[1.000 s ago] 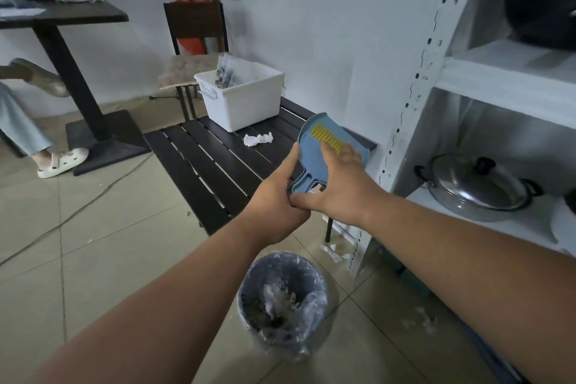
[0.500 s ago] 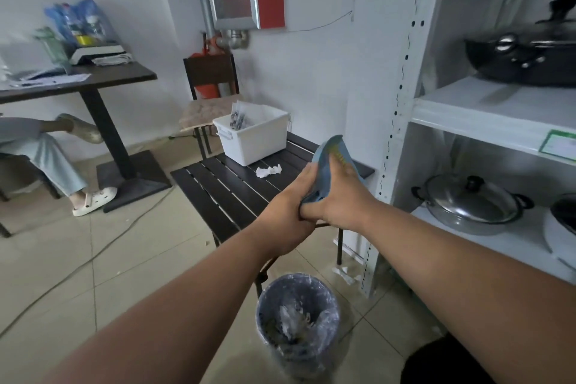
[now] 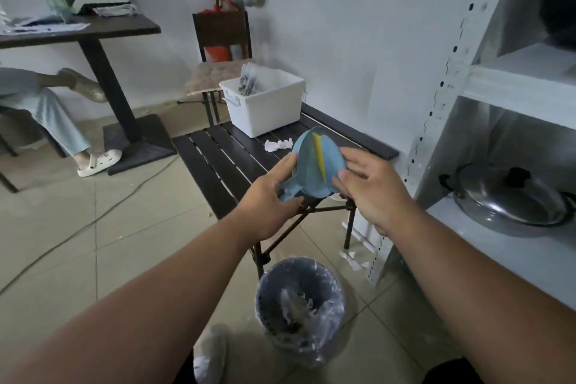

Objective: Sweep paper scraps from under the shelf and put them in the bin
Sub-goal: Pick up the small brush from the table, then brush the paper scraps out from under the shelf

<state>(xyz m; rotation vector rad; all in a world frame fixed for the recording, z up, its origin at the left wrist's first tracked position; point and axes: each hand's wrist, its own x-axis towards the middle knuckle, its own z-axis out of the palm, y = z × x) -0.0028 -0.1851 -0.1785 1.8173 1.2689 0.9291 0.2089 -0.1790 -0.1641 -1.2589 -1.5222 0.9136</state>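
Left hand (image 3: 271, 196) now grips the blue dustpan (image 3: 314, 165) alone above the table (image 3: 218, 165), the right hand (image 3: 371, 193) having let go with fingers spread, while paper scraps (image 3: 352, 259) lie near the shelf (image 3: 436, 140), beyond the bin (image 3: 299, 299), unswept.

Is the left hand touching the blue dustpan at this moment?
Touching. The head view shows the left hand closed around the handle of the blue dustpan, with its thumb lying against the pan's rim.
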